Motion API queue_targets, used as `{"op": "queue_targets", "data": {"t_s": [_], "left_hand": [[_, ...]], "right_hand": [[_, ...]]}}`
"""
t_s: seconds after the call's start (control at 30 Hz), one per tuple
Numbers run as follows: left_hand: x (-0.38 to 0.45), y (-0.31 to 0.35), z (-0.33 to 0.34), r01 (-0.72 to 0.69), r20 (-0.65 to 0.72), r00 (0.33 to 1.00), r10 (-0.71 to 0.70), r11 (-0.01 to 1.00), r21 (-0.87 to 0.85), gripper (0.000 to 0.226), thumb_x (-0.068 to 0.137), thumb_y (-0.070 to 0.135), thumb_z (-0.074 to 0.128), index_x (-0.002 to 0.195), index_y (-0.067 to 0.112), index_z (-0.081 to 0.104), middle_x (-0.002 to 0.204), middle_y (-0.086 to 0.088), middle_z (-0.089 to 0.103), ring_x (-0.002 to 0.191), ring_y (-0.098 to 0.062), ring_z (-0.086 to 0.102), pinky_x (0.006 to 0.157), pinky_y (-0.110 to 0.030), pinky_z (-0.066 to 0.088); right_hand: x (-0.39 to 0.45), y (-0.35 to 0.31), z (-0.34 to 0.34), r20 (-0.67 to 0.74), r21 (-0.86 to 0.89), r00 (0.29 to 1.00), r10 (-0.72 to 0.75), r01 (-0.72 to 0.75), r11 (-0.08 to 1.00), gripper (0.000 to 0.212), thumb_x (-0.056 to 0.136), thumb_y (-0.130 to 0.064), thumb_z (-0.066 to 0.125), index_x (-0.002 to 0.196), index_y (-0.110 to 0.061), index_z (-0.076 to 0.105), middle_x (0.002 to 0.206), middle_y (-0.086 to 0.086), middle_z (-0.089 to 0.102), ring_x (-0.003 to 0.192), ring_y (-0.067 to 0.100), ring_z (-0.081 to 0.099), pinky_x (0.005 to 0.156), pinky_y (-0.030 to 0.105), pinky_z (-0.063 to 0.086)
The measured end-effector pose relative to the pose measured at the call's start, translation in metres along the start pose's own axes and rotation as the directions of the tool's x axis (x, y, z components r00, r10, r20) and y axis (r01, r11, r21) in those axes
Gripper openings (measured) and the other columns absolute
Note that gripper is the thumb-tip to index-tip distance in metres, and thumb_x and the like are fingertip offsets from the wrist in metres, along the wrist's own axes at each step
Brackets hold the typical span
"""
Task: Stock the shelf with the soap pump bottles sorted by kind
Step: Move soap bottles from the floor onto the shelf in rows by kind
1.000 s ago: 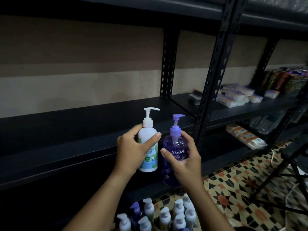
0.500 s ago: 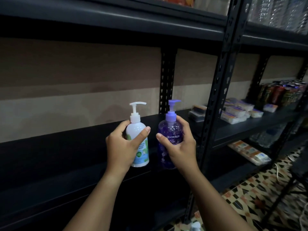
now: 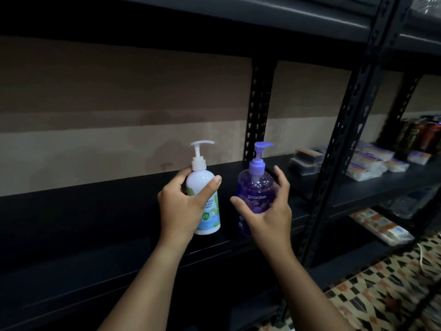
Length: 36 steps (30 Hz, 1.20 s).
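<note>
On the black shelf [image 3: 100,218], bay left of the upright: first two bottles of the stock, nothing else standing on this board that I can see.
White mint bottle [image 3: 205,199]: upright, base on the board near the front edge; my left hand [image 3: 177,207] grips it, thumb across the label, fingers curled behind.
Purple bottle [image 3: 255,187]: upright, just right of the white one, a small gap between; base appears set down.
Right hand [image 3: 268,217]: fingers spread and mostly straight around the purple bottle; I judge it loosened rather than gripping.
Sorting: one of each kind side by side, so two rows look begun.
Done: two placed, or nearly.
Left: remaining supply not in view; count unknown.
Neighbouring bay: wrapped packets [image 3: 368,162], not my stock.
</note>
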<state>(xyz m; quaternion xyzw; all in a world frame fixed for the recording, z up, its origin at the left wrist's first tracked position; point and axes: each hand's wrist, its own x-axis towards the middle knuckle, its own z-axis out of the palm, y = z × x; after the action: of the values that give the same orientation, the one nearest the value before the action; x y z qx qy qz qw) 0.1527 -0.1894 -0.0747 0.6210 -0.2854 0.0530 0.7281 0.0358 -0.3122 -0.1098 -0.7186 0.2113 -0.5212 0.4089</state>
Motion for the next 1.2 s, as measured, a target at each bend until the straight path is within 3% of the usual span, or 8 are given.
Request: {"op": "queue_targets", "data": {"t_s": [0.1,0.2,0.4,0.53,0.63,0.73,0.9,1.2], "left_hand": [[0.003,-0.004,0.001,-0.007,-0.007,1.000,0.007,1.000,0.010,0.029,0.076,0.033,0.091,0.098,0.021,0.077,0.083,0.012,0.076,0.075,-0.004,0.072,0.067,-0.015,0.053],[0.007,-0.007,0.002,-0.013,-0.003,1.000,0.014,1.000,0.015,0.026,0.077,0.033,0.091,0.096,0.022,0.076,0.082,0.012,0.076,0.075,-0.004,0.072,0.067,-0.015,0.053],[0.021,-0.019,0.005,0.019,-0.033,0.999,-0.019,1.000,0.018,0.025,0.075,0.031,0.091,0.093,0.023,0.075,0.080,0.007,0.075,0.074,-0.009,0.073,0.065,-0.019,0.055],[0.037,-0.027,0.011,0.031,-0.031,0.999,-0.030,0.999,0.021,0.025,0.076,0.029,0.091,0.092,0.020,0.075,0.079,0.007,0.075,0.070,-0.002,0.070,0.063,-0.015,0.052],[0.045,-0.036,0.010,0.038,-0.037,0.999,-0.037,0.999,0.029,0.026,0.076,0.033,0.091,0.093,0.022,0.075,0.081,0.007,0.075,0.075,-0.007,0.073,0.067,-0.022,0.057],[0.049,-0.045,0.007,0.061,-0.052,0.997,-0.059,0.998,0.026,0.026,0.076,0.035,0.090,0.093,0.023,0.076,0.082,0.006,0.076,0.077,-0.010,0.074,0.068,-0.026,0.059],[0.053,-0.056,0.004,0.084,-0.092,0.992,-0.082,0.996,0.013,0.024,0.076,0.033,0.091,0.092,0.023,0.076,0.082,0.007,0.076,0.077,-0.007,0.074,0.065,-0.019,0.056],[0.061,-0.063,0.005,0.142,-0.187,0.971,-0.147,0.989,-0.043,0.024,0.075,0.033,0.091,0.092,0.026,0.077,0.082,0.008,0.076,0.075,-0.005,0.075,0.064,-0.020,0.057]], "right_hand": [[-0.010,0.006,0.002,-0.074,-0.068,0.997,-0.024,0.019,0.997,0.100,0.063,-0.040,0.098,0.146,-0.032,0.044,0.132,-0.010,0.059,0.120,0.005,0.060,0.103,0.025,0.051],[-0.006,0.009,0.004,-0.079,-0.073,0.997,-0.008,0.003,0.997,0.095,0.061,-0.039,0.099,0.141,-0.029,0.049,0.129,-0.011,0.061,0.116,0.002,0.062,0.097,0.010,0.047],[0.033,0.022,0.016,-0.025,-0.090,0.997,0.079,-0.081,0.993,0.094,0.065,-0.033,0.097,0.145,-0.028,0.048,0.128,-0.004,0.066,0.112,0.010,0.063,0.087,-0.002,0.037],[0.056,0.035,0.031,-0.045,-0.167,0.992,0.114,-0.120,0.979,0.098,0.069,-0.035,0.095,0.152,-0.026,0.045,0.132,0.012,0.055,0.114,0.017,0.052,0.094,0.014,0.033],[0.075,0.050,0.045,-0.043,-0.187,0.989,0.139,-0.145,0.972,0.096,0.072,-0.033,0.093,0.154,-0.028,0.043,0.134,0.014,0.048,0.118,0.023,0.052,0.096,0.023,0.037],[0.097,0.065,0.059,-0.019,-0.246,0.984,0.175,-0.174,0.953,0.091,0.074,-0.036,0.092,0.151,-0.024,0.046,0.133,0.017,0.052,0.122,0.031,0.054,0.098,0.029,0.041],[0.125,0.092,0.082,0.005,-0.295,0.989,0.147,-0.139,0.945,0.089,0.072,-0.035,0.093,0.145,-0.008,0.050,0.126,0.026,0.059,0.120,0.042,0.056,0.102,0.040,0.043],[0.162,0.117,0.110,0.025,-0.350,0.982,0.189,-0.169,0.921,0.080,0.076,-0.028,0.090,0.141,-0.002,0.050,0.134,0.024,0.059,0.127,0.039,0.055,0.105,0.041,0.044]]}}
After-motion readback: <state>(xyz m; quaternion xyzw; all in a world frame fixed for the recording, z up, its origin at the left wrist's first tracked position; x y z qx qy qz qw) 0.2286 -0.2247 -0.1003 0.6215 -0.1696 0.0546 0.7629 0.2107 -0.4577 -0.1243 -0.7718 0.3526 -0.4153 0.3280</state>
